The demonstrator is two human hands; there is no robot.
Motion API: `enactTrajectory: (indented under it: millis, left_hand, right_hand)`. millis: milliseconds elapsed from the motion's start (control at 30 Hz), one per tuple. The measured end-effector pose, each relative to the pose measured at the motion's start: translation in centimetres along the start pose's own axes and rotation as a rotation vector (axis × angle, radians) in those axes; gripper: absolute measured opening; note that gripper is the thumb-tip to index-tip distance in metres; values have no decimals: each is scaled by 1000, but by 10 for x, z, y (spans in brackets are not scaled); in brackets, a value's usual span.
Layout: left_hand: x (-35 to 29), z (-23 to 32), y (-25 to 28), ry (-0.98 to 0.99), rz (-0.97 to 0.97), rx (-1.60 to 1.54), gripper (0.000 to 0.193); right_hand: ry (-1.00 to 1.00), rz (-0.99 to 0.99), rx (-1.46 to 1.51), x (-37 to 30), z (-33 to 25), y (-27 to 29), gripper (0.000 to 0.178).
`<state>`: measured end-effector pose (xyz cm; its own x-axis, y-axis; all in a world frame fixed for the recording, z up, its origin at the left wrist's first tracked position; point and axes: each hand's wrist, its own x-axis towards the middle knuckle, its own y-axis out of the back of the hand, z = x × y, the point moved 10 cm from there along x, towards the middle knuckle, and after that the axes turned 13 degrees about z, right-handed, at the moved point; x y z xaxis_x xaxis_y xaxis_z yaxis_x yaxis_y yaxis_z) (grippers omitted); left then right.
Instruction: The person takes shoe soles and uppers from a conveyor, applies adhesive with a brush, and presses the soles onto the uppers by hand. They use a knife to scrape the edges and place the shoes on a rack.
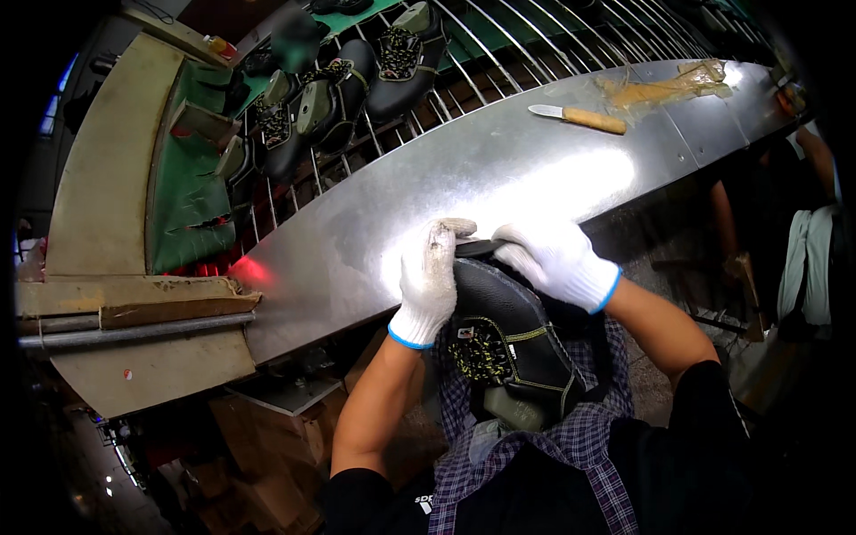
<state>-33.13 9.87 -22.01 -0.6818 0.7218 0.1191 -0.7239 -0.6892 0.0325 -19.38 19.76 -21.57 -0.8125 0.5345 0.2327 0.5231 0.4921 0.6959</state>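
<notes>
Shoe [508, 343]: black, with yellow stitching and yellow-and-black patterned laces, on a grey last. Centre of the frame, slightly low, toe end up against the near edge of the bench [357, 241], heel end down over a checked apron [571, 446] on the person's lap.

Left hand [428, 281]: white glove with blue cuff, soiled at the fingertips. Centre of the frame, closed over the left side of the shoe's toe, fingers curled on top.

Right hand [557, 259]: white glove with blue cuff, just right of centre. Clamped on the right side of the toe, fingers [513, 241] pressing down on the toe edge. The two hands lie just beside each other, the toe between them.

Bench: bare sheet metal, running from lower left to upper right, with bright glare in the middle.

Knife [578, 116]: wooden handle, short blade pointing left, lying flat on the bench in the upper right, well apart from the hands.

Yellowish smear [664, 89]: on the bench, just beyond the knife, upper right.

Rack [499, 45]: white wire bars across the top of the frame, behind the bench.

Shoes on the rack [357, 89]: several black ones of the same kind, upper left of centre.

Cardboard boxes [267, 464]: lower left, under the bench.

Second person [807, 259]: right edge, partly seen, in shadow.
</notes>
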Motion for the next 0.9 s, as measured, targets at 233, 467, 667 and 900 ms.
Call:
enactTrajectory:
  millis: [233,467,667,900]
  left_hand:
    - [7,-8,5,100,15,174,44]
    - [5,3,1,-7,10,178,43]
    - [-1,9,7,-98,28,32,42]
    - [2,-12,16,11,27,152,48]
  right_hand:
    - [-329,-201,110,7,0,-5,51]
    - [-278,-191,-102,3,-15,5,41]
    - [-21,-86,-2,20,-28,-6,34]
    - [-270,-289,64,22,-27,-13,50]
